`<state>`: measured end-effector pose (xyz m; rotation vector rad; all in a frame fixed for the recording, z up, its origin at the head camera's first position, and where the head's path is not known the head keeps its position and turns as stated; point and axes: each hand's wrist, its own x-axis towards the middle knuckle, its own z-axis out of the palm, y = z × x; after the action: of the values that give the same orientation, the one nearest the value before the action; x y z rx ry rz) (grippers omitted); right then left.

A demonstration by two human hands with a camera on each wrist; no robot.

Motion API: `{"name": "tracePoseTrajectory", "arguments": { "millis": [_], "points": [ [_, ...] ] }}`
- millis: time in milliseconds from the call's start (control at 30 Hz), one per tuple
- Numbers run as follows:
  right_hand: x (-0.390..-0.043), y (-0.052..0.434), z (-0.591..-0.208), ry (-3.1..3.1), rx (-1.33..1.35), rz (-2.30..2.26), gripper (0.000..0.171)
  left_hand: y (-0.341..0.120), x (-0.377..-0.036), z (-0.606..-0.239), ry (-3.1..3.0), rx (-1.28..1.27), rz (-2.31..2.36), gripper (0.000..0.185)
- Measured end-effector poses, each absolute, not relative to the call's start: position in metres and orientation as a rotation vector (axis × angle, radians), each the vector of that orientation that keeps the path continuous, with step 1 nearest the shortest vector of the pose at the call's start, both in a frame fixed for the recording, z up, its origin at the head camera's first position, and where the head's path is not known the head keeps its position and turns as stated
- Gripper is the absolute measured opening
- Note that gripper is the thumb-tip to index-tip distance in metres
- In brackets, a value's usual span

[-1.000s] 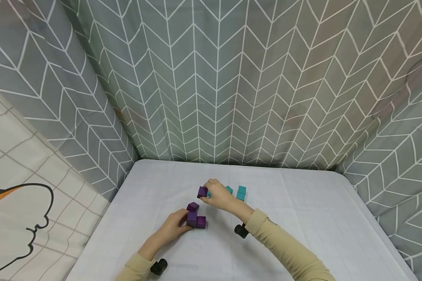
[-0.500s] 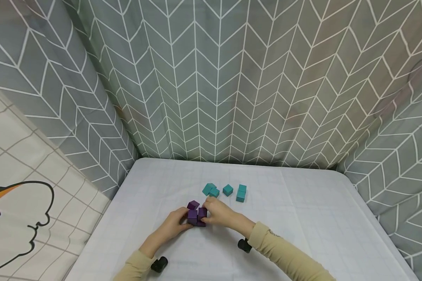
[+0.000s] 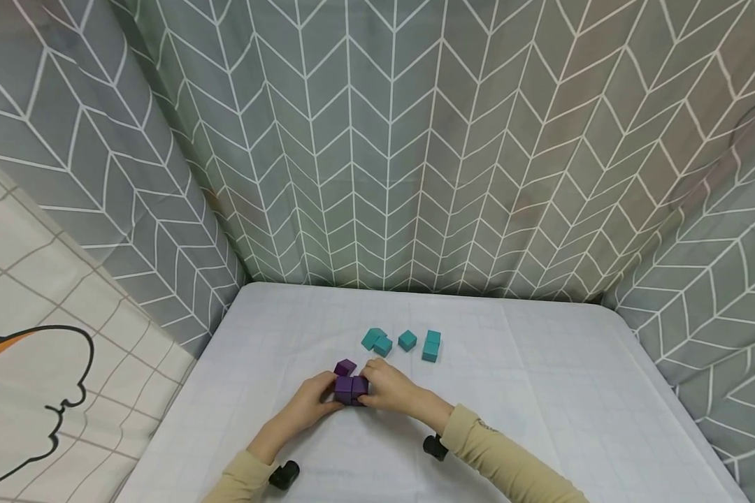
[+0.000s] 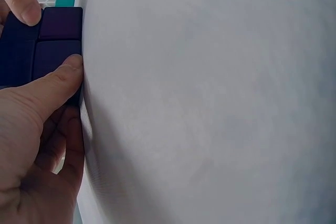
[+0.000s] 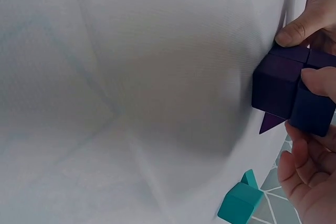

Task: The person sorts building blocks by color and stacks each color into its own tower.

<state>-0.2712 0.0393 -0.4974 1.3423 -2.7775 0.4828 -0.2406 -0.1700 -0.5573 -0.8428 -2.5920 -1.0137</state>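
I'm watching four purple cubes [image 3: 344,388] standing between the two hands, two over two, their seams looking nearly shut. The left hand [image 3: 309,404] is gripping their left side, its thumb pressing on the lower cube; the right hand [image 3: 391,388] is pinching the upper right one — both grips are looking narrow, though I cannot tell how firmly that last cube is seating.

I'm judging this little square to be as good as built, with only squaring up and letting go left; neither hand is releasing yet. A loose purple block [image 3: 345,367] is lying just beyond the left fingertips, outside the square. Farther off, past the right hand, a teal clump [image 3: 383,346], a lone teal cube [image 3: 407,341] and a teal pair [image 3: 430,351] are sitting on the table [image 3: 509,391] — no hand is touching them.
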Motion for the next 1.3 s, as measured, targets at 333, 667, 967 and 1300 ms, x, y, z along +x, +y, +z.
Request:
{"name": "tracePoseTrajectory", "arguments": {
  "millis": [333, 667, 967, 1300],
  "points": [
    [-0.271, 0.04, -0.5, -2.768, 1.337, 0.505, 0.028, -0.169, -0.241, -0.558, -2.583, -0.845, -1.018, 0.036],
    [-0.271, 0.04, -0.506, -2.787, 1.335, 0.528, 0.028, -0.168, -0.239, -0.556, -2.62, -0.818, -1.029, 0.035],
    [-0.272, 0.04, -0.507, -2.754, 1.353, 0.515, 0.028, -0.167, -0.24, -0.555, -2.596, -0.827, -1.015, 0.036],
    [-0.268, 0.04, -0.508, -2.705, 1.343, 0.523, 0.032, -0.167, -0.239, -0.554, -2.628, -0.805, -1.012, 0.037]
  ]
}}
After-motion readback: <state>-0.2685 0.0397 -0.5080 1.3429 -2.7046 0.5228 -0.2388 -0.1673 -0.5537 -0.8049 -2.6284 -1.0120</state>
